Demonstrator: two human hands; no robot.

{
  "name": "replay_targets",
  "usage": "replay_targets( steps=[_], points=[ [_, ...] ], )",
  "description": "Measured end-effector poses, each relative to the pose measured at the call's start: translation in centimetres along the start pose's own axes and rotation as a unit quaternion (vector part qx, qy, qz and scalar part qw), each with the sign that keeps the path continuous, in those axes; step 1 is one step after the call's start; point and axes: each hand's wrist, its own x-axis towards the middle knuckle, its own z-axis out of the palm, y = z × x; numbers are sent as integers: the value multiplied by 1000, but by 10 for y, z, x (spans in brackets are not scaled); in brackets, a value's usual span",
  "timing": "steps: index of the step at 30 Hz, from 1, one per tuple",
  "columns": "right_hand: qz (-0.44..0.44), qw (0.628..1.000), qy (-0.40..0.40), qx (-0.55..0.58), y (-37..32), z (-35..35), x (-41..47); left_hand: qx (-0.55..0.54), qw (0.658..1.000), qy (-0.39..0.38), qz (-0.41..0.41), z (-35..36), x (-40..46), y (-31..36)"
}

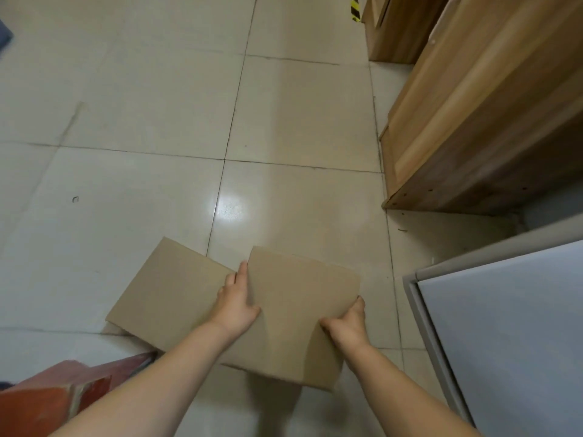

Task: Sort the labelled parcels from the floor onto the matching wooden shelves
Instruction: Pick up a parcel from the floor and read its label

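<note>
Hands, left (pixel 236 305) and right (pixel 347 324), grip parcel (pixel 296 313) edges; open floor (pixel 142 121) ahead.

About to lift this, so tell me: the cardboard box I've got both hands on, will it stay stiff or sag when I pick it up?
The cardboard box looks flat-faced and uncrushed, so it probably stays stiff. With the left hand and right hand at opposite sides, it shouldn't tip much. Plain cardboard likely grips well; weight cannot be judged.

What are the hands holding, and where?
The right-hand cardboard box: left hand grips its left edge, right hand its right edge. Whether it is lifted cannot be told.
</note>
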Motion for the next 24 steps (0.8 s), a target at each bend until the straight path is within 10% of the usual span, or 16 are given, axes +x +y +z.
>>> replay_targets(
  steps=[24],
  points=[
    [-173, 975, -126, 54, -318, -218, -392, -362, 928, 88, 19, -373, -313, 233]
  ],
)
